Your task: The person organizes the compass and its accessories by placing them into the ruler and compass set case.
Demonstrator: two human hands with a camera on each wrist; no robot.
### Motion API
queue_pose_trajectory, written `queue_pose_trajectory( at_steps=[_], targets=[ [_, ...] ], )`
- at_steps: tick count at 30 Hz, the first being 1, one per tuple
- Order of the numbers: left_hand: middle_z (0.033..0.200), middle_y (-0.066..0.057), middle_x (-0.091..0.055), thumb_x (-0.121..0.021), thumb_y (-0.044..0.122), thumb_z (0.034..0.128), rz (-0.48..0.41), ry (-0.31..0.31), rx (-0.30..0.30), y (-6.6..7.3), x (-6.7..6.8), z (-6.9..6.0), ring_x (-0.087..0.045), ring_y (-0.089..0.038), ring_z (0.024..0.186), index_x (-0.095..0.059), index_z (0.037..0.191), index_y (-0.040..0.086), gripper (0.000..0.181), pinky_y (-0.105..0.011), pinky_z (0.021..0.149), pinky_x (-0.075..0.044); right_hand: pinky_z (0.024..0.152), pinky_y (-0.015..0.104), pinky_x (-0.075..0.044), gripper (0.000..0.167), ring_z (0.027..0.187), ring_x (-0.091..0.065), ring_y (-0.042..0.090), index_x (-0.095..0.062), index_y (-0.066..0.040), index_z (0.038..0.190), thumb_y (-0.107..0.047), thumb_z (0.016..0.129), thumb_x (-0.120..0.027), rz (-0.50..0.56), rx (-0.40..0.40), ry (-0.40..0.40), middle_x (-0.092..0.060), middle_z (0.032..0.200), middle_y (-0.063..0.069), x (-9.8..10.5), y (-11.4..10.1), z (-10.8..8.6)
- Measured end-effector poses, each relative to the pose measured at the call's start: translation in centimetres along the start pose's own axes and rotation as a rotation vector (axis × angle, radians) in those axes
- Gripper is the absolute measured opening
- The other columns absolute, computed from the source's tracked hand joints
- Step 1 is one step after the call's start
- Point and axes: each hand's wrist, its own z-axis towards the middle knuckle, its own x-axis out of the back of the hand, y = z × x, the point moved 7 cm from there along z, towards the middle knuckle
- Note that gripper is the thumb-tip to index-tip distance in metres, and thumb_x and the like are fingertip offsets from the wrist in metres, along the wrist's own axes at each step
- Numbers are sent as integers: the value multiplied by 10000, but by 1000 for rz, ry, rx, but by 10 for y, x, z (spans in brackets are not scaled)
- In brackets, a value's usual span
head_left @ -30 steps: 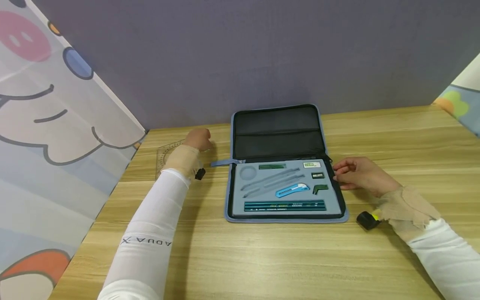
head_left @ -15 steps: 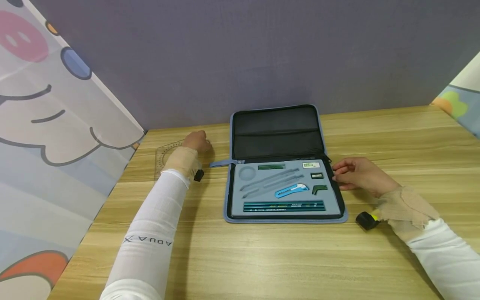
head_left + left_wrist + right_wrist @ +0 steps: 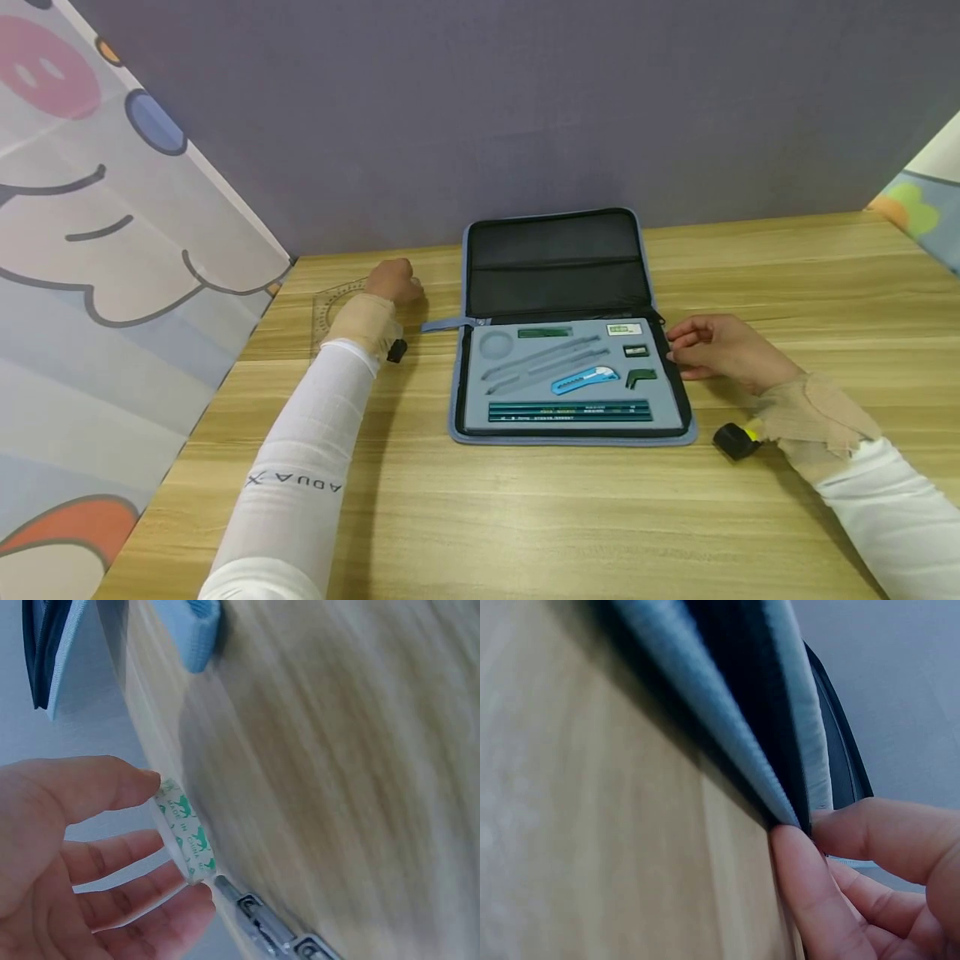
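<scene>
In the left wrist view, my left hand [image 3: 395, 282] pinches a small white tape roll [image 3: 185, 825] with green print between thumb and fingers. The roll stands on edge by the tabletop, and a metal drawing compass [image 3: 270, 926] lies beside it. My right hand [image 3: 731, 350] grips the right edge of an unzipped blue case [image 3: 570, 441] between thumb and forefinger. Its grey foam insert [image 3: 480, 404] holds dark green pencils [image 3: 570, 412], a blue utility knife [image 3: 585, 380], a sharpener [image 3: 635, 351], an eraser [image 3: 624, 329] and a green angled piece [image 3: 641, 378].
A clear plastic protractor plate [image 3: 326, 302] lies partly under my left wrist. The case's black lid [image 3: 555, 287] leans back towards a grey partition [image 3: 510, 125]. A blue strap [image 3: 446, 324] sticks out to its left. A round recess and slim recesses show in the foam.
My left hand has shifted very slightly to the left at the far side of the table. My right hand stays at the case's edge, and the case has not moved.
</scene>
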Motion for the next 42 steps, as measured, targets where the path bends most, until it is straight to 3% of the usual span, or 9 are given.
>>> queue_pose_trajectory(
  at_steps=[2, 4, 8, 25, 34, 42],
  targets=[
    [1019, -215, -602, -473, 145, 899, -18, 4, -2, 1, 1, -1, -516, -270, 784, -578, 1061, -55, 279, -392, 720, -441, 689, 279, -553, 410, 784, -611, 38, -390, 172, 1234, 24, 891, -560, -2, -1, 0, -558, 954, 96, 0, 0, 0],
    [1222, -249, -557, -483, 154, 893, -33, 5, -5, 2, 1, -1, -560, -335, 958, -541, 1218, -68, 398, -441, 831, -462, 688, 279, -553, 411, 782, -611, 40, -391, 171, 1233, 23, 890, -562, -3, -3, 1, -557, 953, 96, 0, 1, 0],
    [1307, -245, -509, -513, 174, 888, -58, 10, -19, 4, 1, -2, -525, -387, 1122, -487, 1306, -59, 479, -481, 929, -437, 686, 278, -553, 409, 780, -610, 39, -392, 170, 1231, 26, 888, -563, -3, -2, 4, -557, 949, 94, 0, 1, 0],
    [1314, -212, -514, -600, 201, 895, -88, 36, -144, 36, 8, -23, -517, -358, 1148, -503, 1297, -25, 471, -477, 952, -414, 685, 278, -554, 404, 775, -610, 40, -392, 173, 1226, 34, 887, -564, -3, -2, 2, -560, 936, 83, 1, 1, -1],
    [1261, -212, -530, -601, 151, 881, -56, 75, -257, 64, 15, -47, -555, -339, 1075, -518, 1271, -27, 437, -456, 916, -440, 685, 278, -554, 401, 775, -614, 40, -391, 168, 1223, 33, 888, -566, 12, -6, 1, -559, 927, 71, 1, 1, -1],
    [1184, -204, -562, -631, 143, 868, -52, 161, -360, 85, 17, -65, -594, -288, 871, -540, 1246, -24, 423, -403, 814, -477, 682, 276, -553, 402, 775, -612, 41, -393, 167, 1227, 30, 890, -565, 3, -2, -1, -560, 940, 87, 0, 1, 0]
  ],
)
